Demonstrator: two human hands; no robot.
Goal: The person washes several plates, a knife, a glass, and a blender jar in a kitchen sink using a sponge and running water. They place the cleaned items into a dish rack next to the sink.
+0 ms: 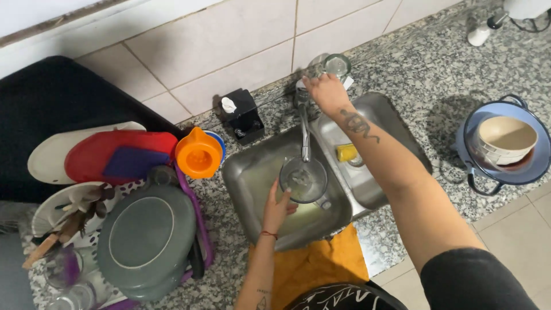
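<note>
My left hand (278, 208) grips a clear drinking glass (303, 179) and holds it tilted under the spout of the steel faucet (305, 133), over the steel sink basin (252, 178). My right hand (326, 92) reaches to the back of the sink and rests on the tap handle at the faucet's base. A yellow sponge (346, 152) lies in the smaller right-hand part of the sink, beside my right forearm.
A drying rack at the left holds a grey lid (146, 238), plates, a red board (117, 152), utensils and glasses. An orange juicer cone (198, 154) and a black box (244, 115) stand behind the sink. At right, a blue pot (531, 166) holds stacked bowls. An orange cloth (315, 267) hangs at the counter's front edge.
</note>
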